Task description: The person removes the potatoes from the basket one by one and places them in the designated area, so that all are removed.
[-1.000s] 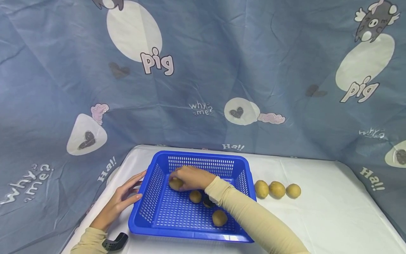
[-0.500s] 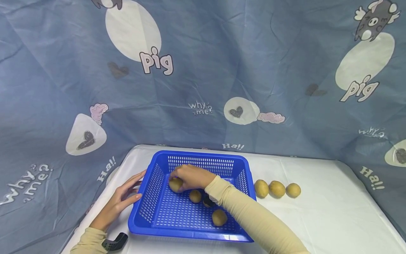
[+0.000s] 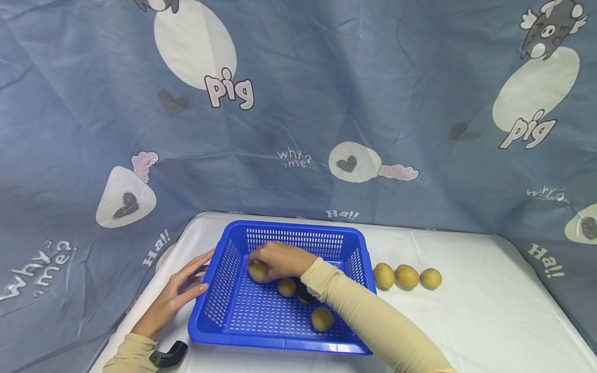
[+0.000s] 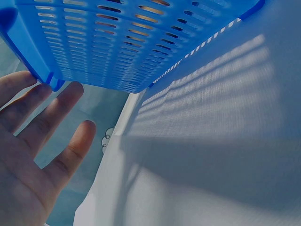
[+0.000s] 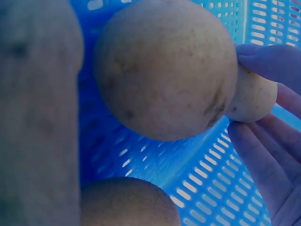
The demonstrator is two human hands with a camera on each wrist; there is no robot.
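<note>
Inside the blue plastic basket [image 3: 261,342], my right hand [image 3: 282,259] grips a potato [image 3: 258,271] near the back left corner. In the right wrist view the thumb and fingers close around this potato [image 5: 254,96], partly behind a nearer potato [image 5: 164,70]. Two more potatoes lie on the basket floor, one beside my hand [image 3: 286,287] and one nearer the front [image 3: 322,319]. My left hand [image 3: 174,292] touches the basket's left rim with fingers spread; the left wrist view shows its fingertips [image 4: 73,89] right at the rim.
Three potatoes [image 3: 407,277] sit in a row on the white table [image 3: 489,300], right of the basket. A dark wrist device [image 3: 306,295] under the right sleeve overlaps the basket floor. A blue printed cloth [image 3: 298,103] hangs behind the table.
Almost nothing moves; the right hand keeps its hold on the potato in the same corner, and the left hand stays at the rim. The head view shifts very slightly.
</note>
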